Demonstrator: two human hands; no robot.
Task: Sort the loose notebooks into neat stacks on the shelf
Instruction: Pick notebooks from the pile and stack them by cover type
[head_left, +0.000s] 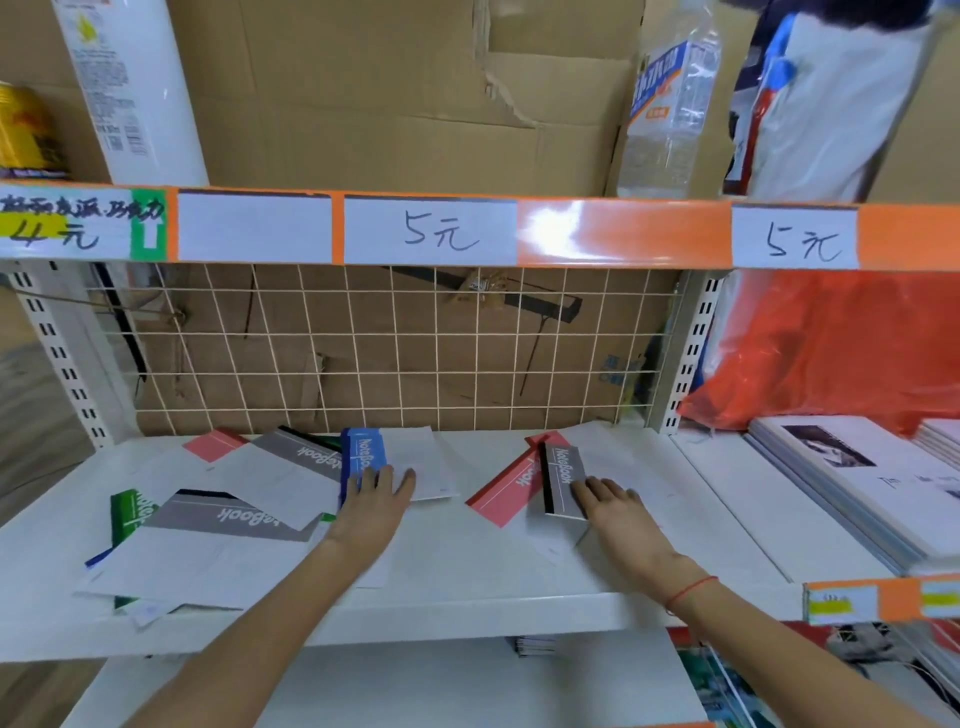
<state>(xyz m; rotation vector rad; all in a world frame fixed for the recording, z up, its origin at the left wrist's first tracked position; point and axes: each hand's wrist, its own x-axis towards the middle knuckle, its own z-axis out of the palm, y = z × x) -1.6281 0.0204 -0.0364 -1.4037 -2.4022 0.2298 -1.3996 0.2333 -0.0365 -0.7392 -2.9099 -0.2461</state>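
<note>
1. Your left fingers (384, 480) lie straight and flat on the blue-spined white notebook (387, 462), pressing its cover near the spine; nothing is curled round it.
2. Your right fingers (605, 491) are also stretched out and relaxed, resting on the grey-spined white notebook (563, 486) at the right of the white metal shelf (467, 577). They touch it but do not grip it.
3. Your left hand (371, 512) sits near the middle of the shelf, and your right hand (621, 514) is well apart to its right, with a thin red string bracelet (691, 590) on that wrist.
4. Under the grey-spined notebook lies a red-spined white notebook (506, 486), angled so that its spine sticks out to the left.
5. To the left of your left hand the rest of the loose notebooks overlap untidily: a second grey-spined one (291, 467) tilted just beside the blue one, a pink-red corner (215, 444) behind it, and nearer the front edge a large grey-spined notebook (208, 551) covering a green-spined one (127, 514).
6. A white wire grid panel (384, 343) backs the shelf, with brown cardboard behind it.
7. Above, the orange price strip (623, 236) carries handwritten white labels.
8. On the neighbouring shelf to the right lies a neat stack of large white books (852, 488).
</note>
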